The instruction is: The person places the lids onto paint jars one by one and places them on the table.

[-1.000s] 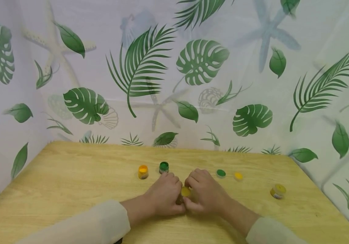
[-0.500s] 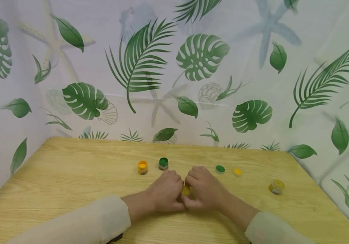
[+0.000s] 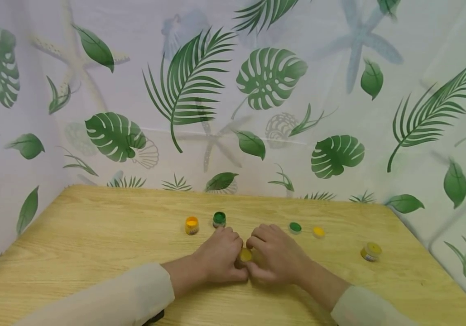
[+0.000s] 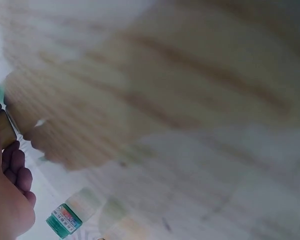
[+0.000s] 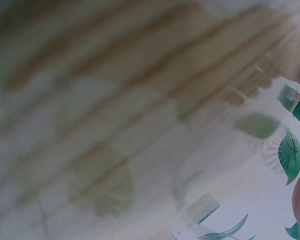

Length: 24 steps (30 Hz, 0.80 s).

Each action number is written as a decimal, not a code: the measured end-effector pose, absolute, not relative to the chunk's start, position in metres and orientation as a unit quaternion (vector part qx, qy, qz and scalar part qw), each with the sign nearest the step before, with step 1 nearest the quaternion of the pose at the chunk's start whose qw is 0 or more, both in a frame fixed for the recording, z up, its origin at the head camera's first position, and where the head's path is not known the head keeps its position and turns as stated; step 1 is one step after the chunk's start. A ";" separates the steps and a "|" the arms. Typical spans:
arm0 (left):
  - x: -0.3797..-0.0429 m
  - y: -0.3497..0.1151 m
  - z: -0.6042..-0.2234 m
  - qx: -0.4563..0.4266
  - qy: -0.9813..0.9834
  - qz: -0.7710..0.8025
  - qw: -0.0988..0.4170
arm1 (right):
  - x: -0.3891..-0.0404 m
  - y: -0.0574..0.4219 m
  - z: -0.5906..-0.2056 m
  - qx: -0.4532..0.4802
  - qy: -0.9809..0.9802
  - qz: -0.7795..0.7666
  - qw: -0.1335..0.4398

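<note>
- Surface (image 3: 106, 226): wood-look, carries the jars and lids.
- Hands: left hand (image 3: 221, 258) grips the held jar; right hand (image 3: 275, 253) pinches its right edge, thumb and fingers curled.
- Held jar (image 3: 246, 255): yellow top, between both hands, near edge side of the surface. Looks like lid work: I'd lock the body low with the left, twist with the right only, keep it level so nothing slops.
- Other jars: green jar (image 3: 219, 220) and orange jar (image 3: 192, 225) stand open beyond the left hand; capped jar (image 3: 371, 251) well right. Left wrist reads the green jar's label clearly; only head shows paint inside. Right wrist misses the held jar.
- Green lid (image 3: 295, 227), yellow lid (image 3: 319, 232): beyond the right hand, apart.
</note>
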State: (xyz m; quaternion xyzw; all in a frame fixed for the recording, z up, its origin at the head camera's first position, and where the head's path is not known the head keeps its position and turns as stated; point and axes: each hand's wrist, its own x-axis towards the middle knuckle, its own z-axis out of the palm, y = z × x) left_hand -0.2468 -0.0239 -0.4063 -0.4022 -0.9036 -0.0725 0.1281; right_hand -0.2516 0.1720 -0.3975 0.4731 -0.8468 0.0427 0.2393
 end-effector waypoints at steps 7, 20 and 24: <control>-0.247 -0.025 -0.405 -0.411 -0.896 -0.073 0.150 | -0.253 0.170 -0.398 0.487 -0.840 0.036 0.235; -0.245 -0.023 -0.402 -0.411 -0.895 -0.046 0.165 | -0.252 0.167 -0.398 0.474 -0.844 0.024 0.252; -0.244 -0.023 -0.402 -0.410 -0.896 -0.041 0.164 | -0.251 0.166 -0.399 0.471 -0.844 0.022 0.256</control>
